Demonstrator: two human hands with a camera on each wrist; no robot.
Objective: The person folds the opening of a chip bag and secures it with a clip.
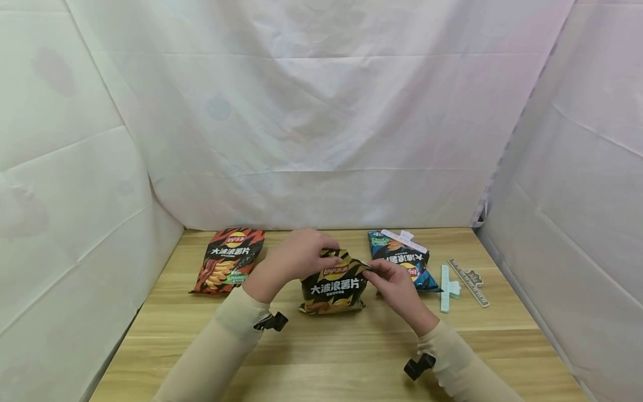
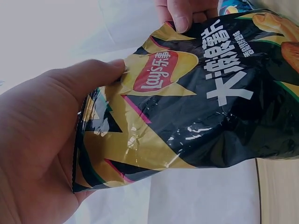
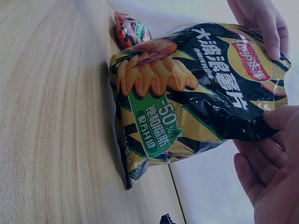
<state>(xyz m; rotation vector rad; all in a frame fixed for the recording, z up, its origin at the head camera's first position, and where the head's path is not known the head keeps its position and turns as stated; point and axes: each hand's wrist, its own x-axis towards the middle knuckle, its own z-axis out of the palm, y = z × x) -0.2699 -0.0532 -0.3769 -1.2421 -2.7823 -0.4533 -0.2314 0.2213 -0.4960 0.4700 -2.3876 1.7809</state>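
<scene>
Wood-grain desk (image 1: pixel 326 357); left hand (image 1: pixel 297 255), right hand (image 1: pixel 399 290): fingers pinch black-and-gold foil chip bag (image 1: pixel 334 288) at upper sides; best gripped lightly.

left wrist | black bag (image 2: pixel 187 112): cropped right | blue bag (image 2: pixel 237 5): mostly hidden

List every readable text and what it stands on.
"Lay's乐事": gold-and-black plastic bag; red-and-black plastic bag.
"Lay's", upside down: blue-and-black plastic bag.
"大波浪薯片": all three bags.
"-50%": gold-and-black bag's green label.
"饱和脂肪": same label.
"配方升级": same label.
Too small: remaining print, grey plastic clip markings.
</scene>
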